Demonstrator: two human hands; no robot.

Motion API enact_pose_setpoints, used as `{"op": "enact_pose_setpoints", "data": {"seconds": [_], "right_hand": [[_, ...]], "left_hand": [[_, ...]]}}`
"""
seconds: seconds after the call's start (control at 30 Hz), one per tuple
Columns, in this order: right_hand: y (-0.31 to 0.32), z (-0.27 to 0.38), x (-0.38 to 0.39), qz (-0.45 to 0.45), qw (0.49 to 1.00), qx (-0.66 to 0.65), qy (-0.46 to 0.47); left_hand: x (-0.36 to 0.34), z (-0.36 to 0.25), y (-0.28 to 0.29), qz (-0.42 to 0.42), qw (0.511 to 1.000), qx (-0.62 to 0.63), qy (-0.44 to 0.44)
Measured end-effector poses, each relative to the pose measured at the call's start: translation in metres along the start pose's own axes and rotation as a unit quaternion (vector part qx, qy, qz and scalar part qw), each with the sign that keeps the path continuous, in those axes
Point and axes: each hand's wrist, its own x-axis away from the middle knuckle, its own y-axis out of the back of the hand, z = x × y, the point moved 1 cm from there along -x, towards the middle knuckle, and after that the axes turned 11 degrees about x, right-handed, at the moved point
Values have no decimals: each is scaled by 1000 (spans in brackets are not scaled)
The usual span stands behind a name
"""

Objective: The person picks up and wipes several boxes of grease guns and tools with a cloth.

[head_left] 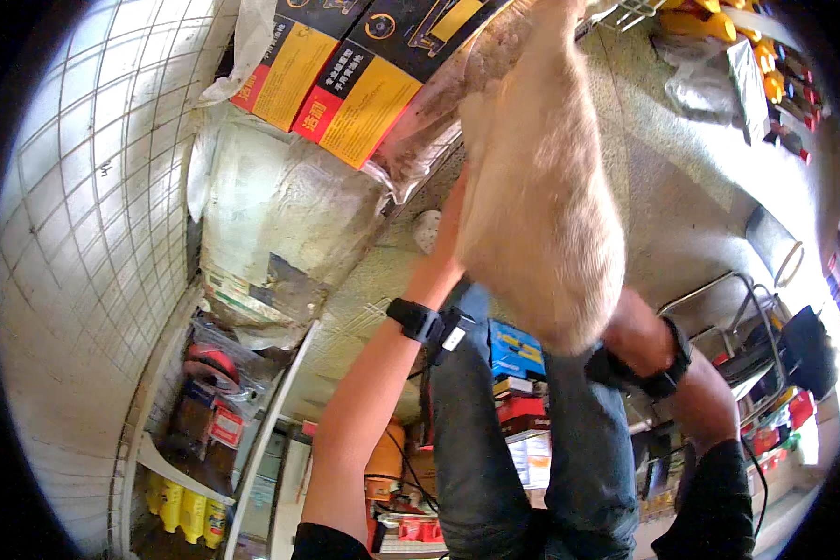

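the tan furry animal [546, 187] lies between the two hands, its narrow end stretching away beyond them and its broad, rounded end nearest the wearer's lap. the left hand [451, 224] reaches along its left flank, partly behind the fur; the right hand [631, 329] is at the lower right of the broad end, its fingers out of sight. i cannot tell whether either hand is spread, pressed together or pinching anything, nor which end of the animal is the head. the step in hand looks like supporting or handling the body, and my judgement is that it goes best with flat, open palms: the right taking weight beneath the broad end, the left steadying the flank, with no fingertips dug into the coat. even pressure from both sides should suit a soft body that may twist. it would be wise to guide it clear of the black-and-yellow boxes [359, 107] ahead and to the left of the left hand, and of the pale counter [280, 201] beside that forearm. the hard wristband [414, 320] below the left hand and the dark strap [674, 359] just behind the right hand could catch fur, so keep both off the coat.
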Motion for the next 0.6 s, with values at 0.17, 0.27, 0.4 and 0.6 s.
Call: {"op": "enact_pose_setpoints", "data": {"seconds": [0.17,0.27,0.4,0.6], "right_hand": [[24,-8,-7,14,1000,23,-4],[36,-13,-24,6,999,42,13],[58,-15,-64,-42,994,87,52],[85,-13,-176,-171,960,185,119]], "left_hand": [[2,-12,-16,-71,993,64,-75],[-4,-10,-12,-216,968,41,-119],[-2,-29,15,-442,876,-41,-187],[-30,-46,60,-583,731,355,10]]}}
